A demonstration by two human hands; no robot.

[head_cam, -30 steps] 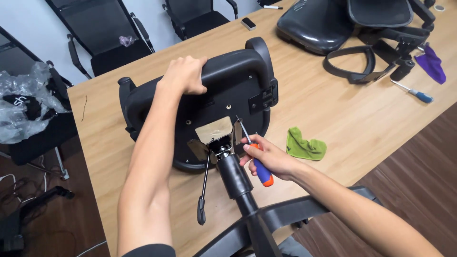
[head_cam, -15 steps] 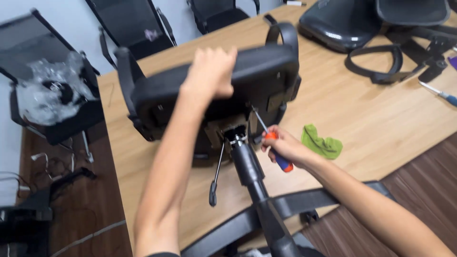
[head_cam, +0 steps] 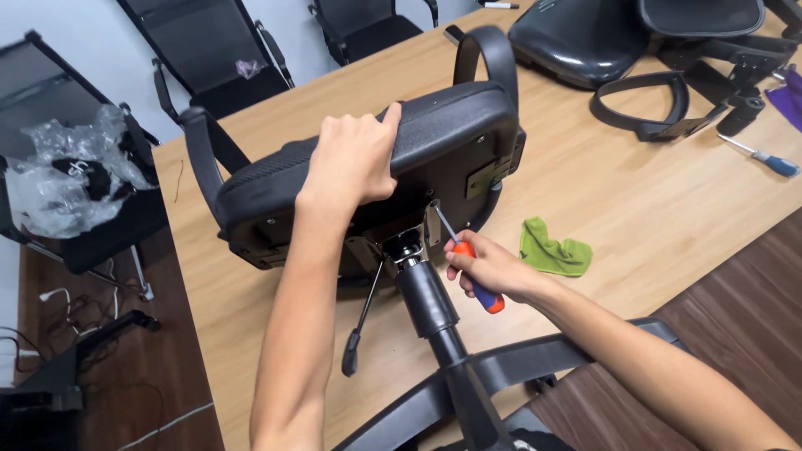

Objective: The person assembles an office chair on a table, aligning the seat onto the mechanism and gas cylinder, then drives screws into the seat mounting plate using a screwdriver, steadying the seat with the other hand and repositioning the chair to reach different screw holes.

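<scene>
Black chair seat (head_cam: 451, 142), tipped on its side on a wooden table (head_cam: 635, 192), is gripped along its edge by the left hand (head_cam: 355, 159). An orange-handled screwdriver (head_cam: 472, 267) is clasped by the right hand (head_cam: 489, 267), tip at the underside bracket (head_cam: 433, 224).

Head cam, steep downward, close.

A black office chair seat (head_cam: 455, 125) lies tipped on its side across the centre of the frame, its padded edge uppermost and its underside with metal mounting plate facing the viewer. One curved armrest rises at upper centre, the other at the left. A black gas column runs from the underside toward the bottom edge, where the base spokes spread. An orange-and-blue-handled screwdriver (head_cam: 478, 274) sits just right of centre, its thin shaft angled up-left into the mounting plate.
</scene>
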